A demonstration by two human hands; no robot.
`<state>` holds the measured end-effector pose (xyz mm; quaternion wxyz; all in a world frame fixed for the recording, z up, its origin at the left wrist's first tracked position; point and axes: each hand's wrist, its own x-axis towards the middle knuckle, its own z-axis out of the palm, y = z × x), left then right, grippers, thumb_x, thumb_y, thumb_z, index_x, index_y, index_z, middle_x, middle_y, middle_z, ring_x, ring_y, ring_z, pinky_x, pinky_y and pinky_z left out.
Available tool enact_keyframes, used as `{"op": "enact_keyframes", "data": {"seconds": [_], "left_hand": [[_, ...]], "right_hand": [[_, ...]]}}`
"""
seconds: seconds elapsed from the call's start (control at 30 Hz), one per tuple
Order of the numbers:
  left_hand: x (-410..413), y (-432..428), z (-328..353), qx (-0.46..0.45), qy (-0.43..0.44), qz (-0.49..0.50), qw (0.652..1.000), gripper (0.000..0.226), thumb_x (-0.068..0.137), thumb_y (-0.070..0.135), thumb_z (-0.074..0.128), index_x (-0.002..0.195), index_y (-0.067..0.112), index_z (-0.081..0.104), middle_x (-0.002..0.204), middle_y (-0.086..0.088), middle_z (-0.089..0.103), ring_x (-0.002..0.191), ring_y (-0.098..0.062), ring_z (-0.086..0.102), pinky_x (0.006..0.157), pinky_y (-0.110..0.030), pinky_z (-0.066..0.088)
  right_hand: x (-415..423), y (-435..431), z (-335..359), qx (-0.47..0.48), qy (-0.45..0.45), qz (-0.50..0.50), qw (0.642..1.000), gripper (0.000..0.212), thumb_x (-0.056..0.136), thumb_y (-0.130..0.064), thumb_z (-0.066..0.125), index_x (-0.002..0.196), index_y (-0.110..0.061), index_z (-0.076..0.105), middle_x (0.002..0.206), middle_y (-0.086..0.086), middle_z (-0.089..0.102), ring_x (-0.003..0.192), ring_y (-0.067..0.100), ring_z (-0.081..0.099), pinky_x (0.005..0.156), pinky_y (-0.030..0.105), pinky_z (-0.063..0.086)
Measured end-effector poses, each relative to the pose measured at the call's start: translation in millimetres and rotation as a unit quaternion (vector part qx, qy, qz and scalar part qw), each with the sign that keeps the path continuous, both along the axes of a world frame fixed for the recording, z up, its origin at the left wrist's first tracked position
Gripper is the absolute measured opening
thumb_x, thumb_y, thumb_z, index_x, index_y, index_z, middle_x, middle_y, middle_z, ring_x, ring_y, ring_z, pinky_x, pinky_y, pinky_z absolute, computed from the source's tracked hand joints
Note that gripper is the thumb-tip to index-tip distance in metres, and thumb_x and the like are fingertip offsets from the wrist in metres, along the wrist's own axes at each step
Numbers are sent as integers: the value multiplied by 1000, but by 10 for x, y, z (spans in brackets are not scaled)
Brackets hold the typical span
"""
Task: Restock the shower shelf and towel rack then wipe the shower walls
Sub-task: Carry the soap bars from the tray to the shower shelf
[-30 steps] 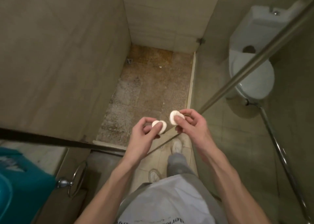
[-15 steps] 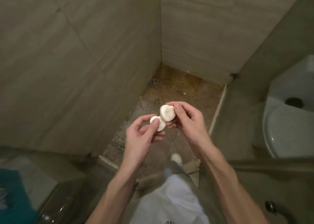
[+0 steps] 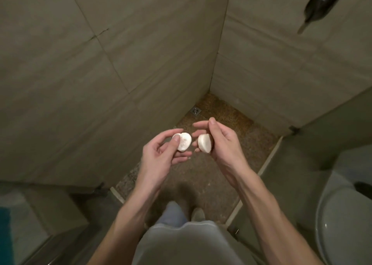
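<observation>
I hold two small round white soap pieces in front of me, above the shower floor. My left hand (image 3: 161,154) pinches one soap piece (image 3: 184,142) between thumb and fingers, its flat face turned toward me. My right hand (image 3: 219,142) cups the other soap piece (image 3: 205,143) against its palm, with the index finger raised. A small gap separates the two pieces. Beige tiled shower walls (image 3: 100,73) meet in a corner ahead. No shelf or towel rack is in view.
A shower head (image 3: 322,1) hangs at the top right. A floor drain (image 3: 196,110) sits in the corner of the brown pebbled shower floor (image 3: 231,123). A white toilet (image 3: 346,220) stands at the right, beyond a low kerb (image 3: 267,160). A teal mat (image 3: 5,234) lies at lower left.
The view has tilted up and moved into the shower. The soap pieces, touching half a second ago, are now slightly apart, and my right hand has turned its piece into the palm.
</observation>
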<state>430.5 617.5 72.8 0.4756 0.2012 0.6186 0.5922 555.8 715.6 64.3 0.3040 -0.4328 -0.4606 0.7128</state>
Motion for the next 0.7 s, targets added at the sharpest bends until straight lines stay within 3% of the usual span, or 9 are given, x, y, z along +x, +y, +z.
{"op": "enact_keyframes", "data": {"seconds": [0.07,0.13,0.2,0.33,0.43,0.57,0.7], "left_hand": [[-127,187,-39,5,-5,0,1000,22,99,15,59,118,9,68,88,-19,76,74,-23,74,70,-26,62],[-267,420,-110,7,-13,-4,1000,21,98,13,60,117,9,68,87,-19,77,74,-23,74,70,-26,62],[-420,702,-196,6,-26,-15,1000,21,97,12,62,117,10,68,88,-20,77,76,-25,74,71,-26,62],[-761,1384,-351,7,-21,-65,998,24,95,11,66,119,14,68,93,-17,77,81,-26,75,75,-27,62],[-979,1893,-299,20,-30,-98,995,29,90,7,71,118,16,68,93,-15,77,80,-24,73,77,-29,62],[-1117,2655,-45,42,-43,-155,986,30,89,8,72,118,16,67,98,-13,77,84,-22,72,83,-32,61],[-1064,3523,266,81,-53,-143,985,30,89,11,73,118,14,67,98,-12,78,90,-24,74,88,-34,60]], "right_hand": [[-114,181,6,-31,-1,11,999,36,107,-27,44,107,-4,72,89,16,72,69,21,69,64,32,57],[-192,381,38,-82,9,29,996,23,103,-14,52,113,-3,69,98,20,72,75,20,71,65,28,58],[-239,626,59,-133,28,43,990,25,96,3,55,117,-1,67,105,21,72,84,23,73,70,26,60],[-411,1222,41,-106,24,11,994,47,88,22,47,127,0,62,122,22,67,98,23,73,88,25,58],[-610,1695,97,-81,40,-76,993,45,86,23,53,123,0,64,120,20,70,107,26,72,93,27,57],[-928,2417,319,-46,100,-180,978,36,89,16,58,121,0,60,114,14,74,105,23,71,89,28,57],[-1068,3156,519,9,120,-203,972,30,92,7,61,120,-4,59,108,10,76,88,16,74,71,25,61]]}}
